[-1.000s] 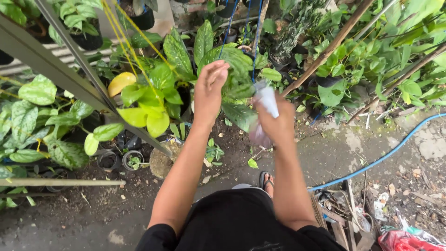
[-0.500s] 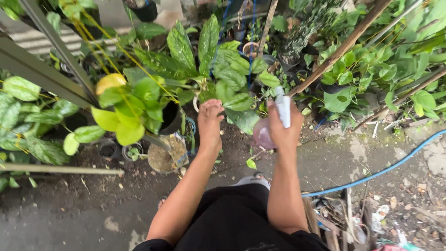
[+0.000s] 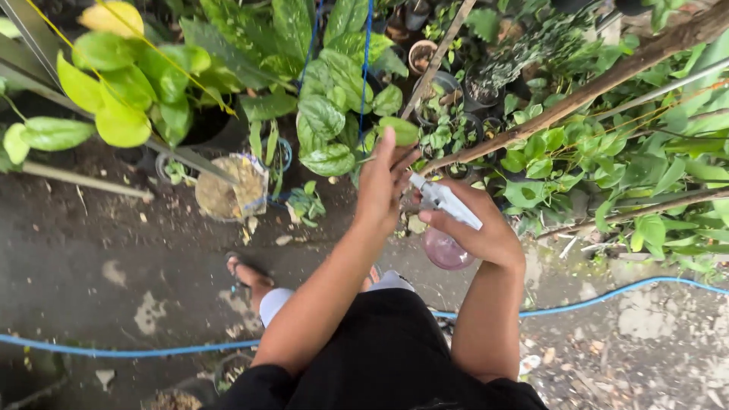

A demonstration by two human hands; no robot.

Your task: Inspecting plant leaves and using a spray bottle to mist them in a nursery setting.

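Note:
My right hand (image 3: 478, 228) grips a small spray bottle (image 3: 444, 224) with a white trigger head and a pinkish round body, its nozzle pointing left toward my left hand. My left hand (image 3: 382, 181) is raised beside the nozzle, fingers together and stretched up, holding nothing. Its fingertips reach a hanging plant with speckled green leaves (image 3: 334, 121) on blue cords (image 3: 367, 68). Both forearms reach forward from my black shirt.
A blue hose (image 3: 607, 296) crosses the wet concrete. A bamboo pole (image 3: 562, 110) slants at the right over leafy pots. A hanging pot with yellow-green leaves (image 3: 129, 83) sits top left. A soil-filled container (image 3: 228, 190) stands by it. My sandalled foot (image 3: 247, 275) shows below.
The view has shifted right and back, showing more concrete and hose. My right hand tilted the bottle so its nozzle points left. My left hand moved from the leaves to beside the nozzle.

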